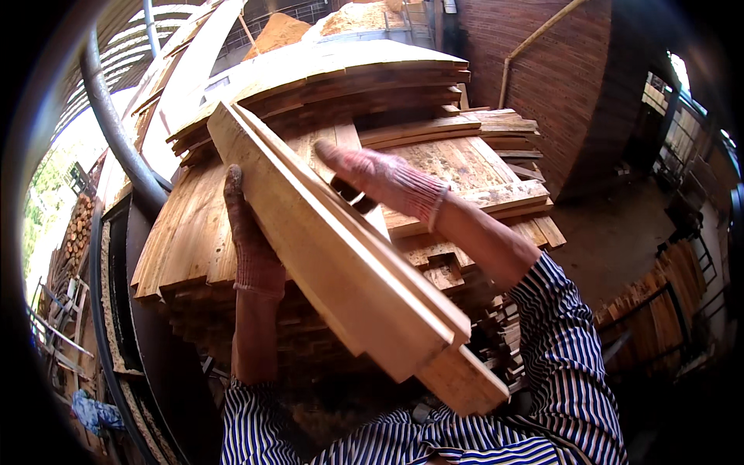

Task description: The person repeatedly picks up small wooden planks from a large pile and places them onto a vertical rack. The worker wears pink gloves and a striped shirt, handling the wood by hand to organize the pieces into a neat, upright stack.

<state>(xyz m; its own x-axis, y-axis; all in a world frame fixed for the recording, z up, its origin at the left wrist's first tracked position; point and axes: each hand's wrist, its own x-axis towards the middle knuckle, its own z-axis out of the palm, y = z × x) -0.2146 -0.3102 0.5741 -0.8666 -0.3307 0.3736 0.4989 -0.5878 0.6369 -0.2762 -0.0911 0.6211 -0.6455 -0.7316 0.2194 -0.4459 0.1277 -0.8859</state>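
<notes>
A bundle of several pale wooden boards (333, 240) slants across the middle, its near end low and right, close to my body. One board sticks out farther than the others at that near end. My left hand (252, 225), in a dirty knit glove, grips the bundle's left edge, with some fingers hidden beneath it. On the other side is my right hand (387, 182), also gloved. Its thumb is raised and points to the far left, and its dark fingers curl against the bundle's right edge, partly hidden by the boards.
Beneath and beyond the bundle lies a large layered stack of planks (194, 225), with a higher pile (349, 77) at the back. A curved metal pipe (116, 124) stands left, a brick wall (542, 77) right. More boards (659, 302) lie at the lower right.
</notes>
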